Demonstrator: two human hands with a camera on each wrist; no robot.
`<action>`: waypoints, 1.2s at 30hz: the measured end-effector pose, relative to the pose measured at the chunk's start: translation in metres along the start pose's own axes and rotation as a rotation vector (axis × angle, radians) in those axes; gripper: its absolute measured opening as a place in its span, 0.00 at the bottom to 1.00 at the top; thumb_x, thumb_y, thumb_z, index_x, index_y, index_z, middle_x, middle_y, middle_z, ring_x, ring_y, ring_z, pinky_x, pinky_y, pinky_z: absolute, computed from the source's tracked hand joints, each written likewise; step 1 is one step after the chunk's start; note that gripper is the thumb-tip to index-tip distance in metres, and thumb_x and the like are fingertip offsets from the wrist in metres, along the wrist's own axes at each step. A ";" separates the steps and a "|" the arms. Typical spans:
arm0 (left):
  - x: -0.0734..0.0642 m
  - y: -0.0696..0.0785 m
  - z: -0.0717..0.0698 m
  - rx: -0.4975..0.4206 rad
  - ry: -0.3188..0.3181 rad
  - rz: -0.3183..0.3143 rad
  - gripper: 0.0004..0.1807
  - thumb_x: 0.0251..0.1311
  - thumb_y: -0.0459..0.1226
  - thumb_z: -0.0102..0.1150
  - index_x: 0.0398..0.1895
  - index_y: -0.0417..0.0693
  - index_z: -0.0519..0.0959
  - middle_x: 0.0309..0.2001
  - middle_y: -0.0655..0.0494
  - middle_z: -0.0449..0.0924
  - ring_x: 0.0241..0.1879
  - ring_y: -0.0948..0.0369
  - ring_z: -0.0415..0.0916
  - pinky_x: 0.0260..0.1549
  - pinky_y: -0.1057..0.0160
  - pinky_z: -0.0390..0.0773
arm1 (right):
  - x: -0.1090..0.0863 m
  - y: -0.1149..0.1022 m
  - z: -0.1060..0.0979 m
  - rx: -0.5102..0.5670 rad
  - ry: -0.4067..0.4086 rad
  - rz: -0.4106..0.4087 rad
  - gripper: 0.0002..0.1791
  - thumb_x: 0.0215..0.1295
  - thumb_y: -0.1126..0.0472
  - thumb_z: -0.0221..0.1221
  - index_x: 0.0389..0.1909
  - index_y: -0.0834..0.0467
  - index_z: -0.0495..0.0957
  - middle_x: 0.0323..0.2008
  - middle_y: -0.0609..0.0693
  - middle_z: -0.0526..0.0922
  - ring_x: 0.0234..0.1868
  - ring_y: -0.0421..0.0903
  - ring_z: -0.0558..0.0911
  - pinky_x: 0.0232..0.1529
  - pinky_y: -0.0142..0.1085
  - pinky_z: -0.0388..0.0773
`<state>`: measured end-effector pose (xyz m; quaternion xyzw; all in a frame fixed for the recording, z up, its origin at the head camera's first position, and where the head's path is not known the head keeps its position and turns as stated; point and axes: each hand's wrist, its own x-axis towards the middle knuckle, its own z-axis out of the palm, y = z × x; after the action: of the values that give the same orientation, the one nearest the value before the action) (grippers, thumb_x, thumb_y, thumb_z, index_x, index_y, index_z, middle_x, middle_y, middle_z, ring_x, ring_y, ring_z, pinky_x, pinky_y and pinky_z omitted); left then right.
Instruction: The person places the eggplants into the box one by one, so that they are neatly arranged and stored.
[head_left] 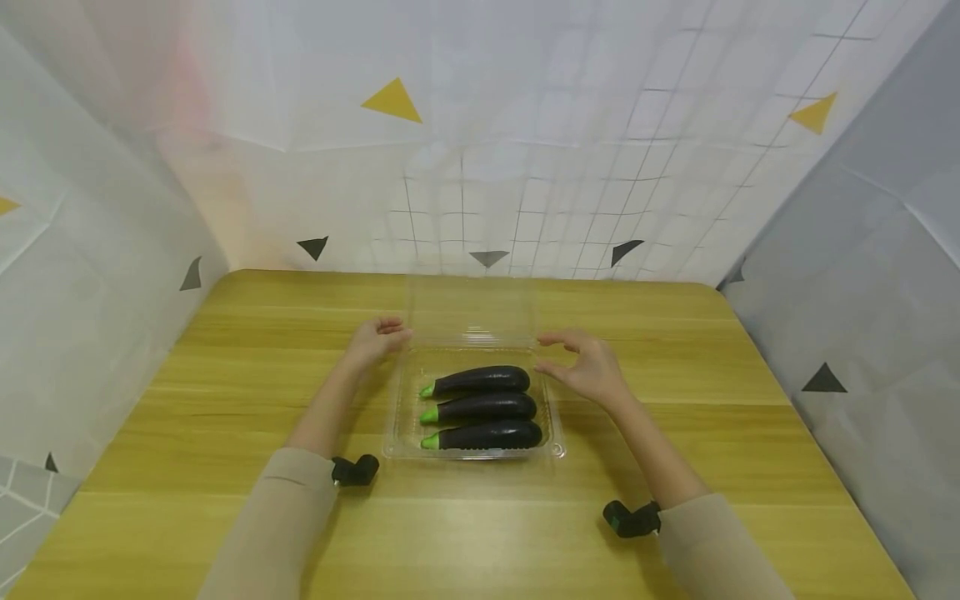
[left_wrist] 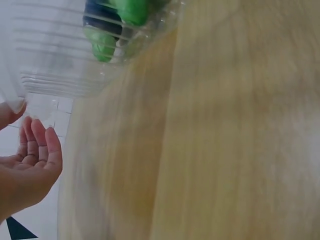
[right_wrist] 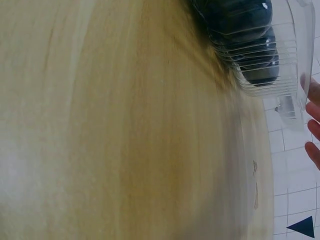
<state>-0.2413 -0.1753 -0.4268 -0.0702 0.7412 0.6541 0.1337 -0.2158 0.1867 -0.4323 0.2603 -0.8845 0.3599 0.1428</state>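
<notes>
A clear plastic clamshell box [head_left: 399, 417] lies on the table with its transparent lid [head_left: 472, 308] folded back toward the wall. Three dark eggplants lie side by side in it, green stem ends to the left: a back one [head_left: 483, 380], a middle one [head_left: 487, 407] and a front one [head_left: 495, 434]. By the box's back left corner is my left hand [head_left: 375, 340], its thumb at the rim in the left wrist view and its fingers loosely bent. At the back right corner my right hand [head_left: 588, 362] has thumb and fingers spread apart, fingertips right at the edge.
The wooden table [head_left: 480, 525] reaches back to a white sheet wall [head_left: 262, 192] with grid lines and triangles. Grey-white sheets stand on both sides. A black wrist camera [head_left: 356, 471] sits on the left sleeve and another black camera [head_left: 630, 519] on the right.
</notes>
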 end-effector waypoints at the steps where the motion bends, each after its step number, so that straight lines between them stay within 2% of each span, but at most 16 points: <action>1: 0.000 0.000 0.000 -0.005 0.001 -0.001 0.29 0.67 0.35 0.56 0.67 0.32 0.62 0.64 0.38 0.65 0.58 0.47 0.69 0.59 0.56 0.71 | 0.000 0.000 0.000 -0.002 -0.001 0.004 0.22 0.48 0.57 0.75 0.45 0.59 0.84 0.44 0.49 0.86 0.47 0.50 0.82 0.48 0.44 0.80; 8: 0.000 -0.001 0.002 0.025 0.027 0.059 0.26 0.66 0.34 0.57 0.63 0.29 0.64 0.59 0.39 0.69 0.57 0.49 0.69 0.58 0.56 0.71 | -0.001 -0.002 0.000 -0.004 0.004 0.015 0.21 0.48 0.57 0.75 0.45 0.58 0.84 0.44 0.49 0.86 0.47 0.50 0.83 0.48 0.44 0.80; 14: -0.003 -0.006 0.004 0.135 0.095 0.214 0.18 0.64 0.32 0.59 0.52 0.30 0.70 0.49 0.42 0.75 0.51 0.50 0.72 0.52 0.58 0.74 | -0.001 -0.002 0.001 -0.003 0.011 0.042 0.21 0.48 0.56 0.75 0.44 0.58 0.84 0.43 0.50 0.86 0.46 0.51 0.83 0.48 0.45 0.80; 18: -0.006 -0.009 0.006 0.146 0.134 0.324 0.13 0.61 0.29 0.61 0.46 0.30 0.71 0.44 0.40 0.77 0.48 0.48 0.75 0.51 0.57 0.76 | -0.002 -0.003 0.001 -0.005 0.013 0.057 0.21 0.48 0.56 0.75 0.43 0.59 0.84 0.43 0.50 0.86 0.46 0.52 0.83 0.48 0.46 0.80; 21: -0.008 -0.011 0.007 0.150 0.145 0.374 0.12 0.60 0.27 0.62 0.43 0.31 0.72 0.41 0.40 0.77 0.45 0.49 0.75 0.49 0.57 0.77 | -0.001 -0.004 0.000 -0.007 0.012 0.069 0.21 0.48 0.56 0.74 0.43 0.59 0.84 0.42 0.51 0.86 0.46 0.52 0.83 0.49 0.45 0.80; 27: -0.013 -0.010 0.011 0.173 0.155 0.407 0.11 0.59 0.26 0.62 0.40 0.31 0.72 0.38 0.42 0.77 0.41 0.52 0.75 0.48 0.58 0.77 | 0.001 -0.006 -0.001 -0.040 0.037 0.119 0.19 0.49 0.56 0.74 0.42 0.58 0.84 0.42 0.52 0.86 0.44 0.58 0.83 0.46 0.49 0.80; 33: -0.035 0.008 0.017 0.204 0.169 0.477 0.10 0.58 0.23 0.60 0.39 0.27 0.71 0.37 0.35 0.77 0.42 0.44 0.75 0.50 0.48 0.76 | 0.005 -0.005 -0.002 -0.051 0.102 0.151 0.18 0.51 0.59 0.73 0.43 0.59 0.83 0.43 0.54 0.86 0.43 0.60 0.83 0.47 0.48 0.80; 36: -0.033 0.005 0.017 0.213 0.181 0.484 0.09 0.58 0.23 0.61 0.38 0.28 0.71 0.37 0.36 0.77 0.42 0.44 0.75 0.49 0.49 0.76 | 0.008 -0.005 -0.004 -0.050 0.150 0.159 0.18 0.50 0.59 0.73 0.42 0.61 0.83 0.43 0.55 0.86 0.42 0.59 0.84 0.46 0.47 0.81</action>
<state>-0.2093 -0.1606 -0.4142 0.0654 0.8099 0.5765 -0.0865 -0.2199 0.1832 -0.4234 0.1579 -0.8979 0.3664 0.1860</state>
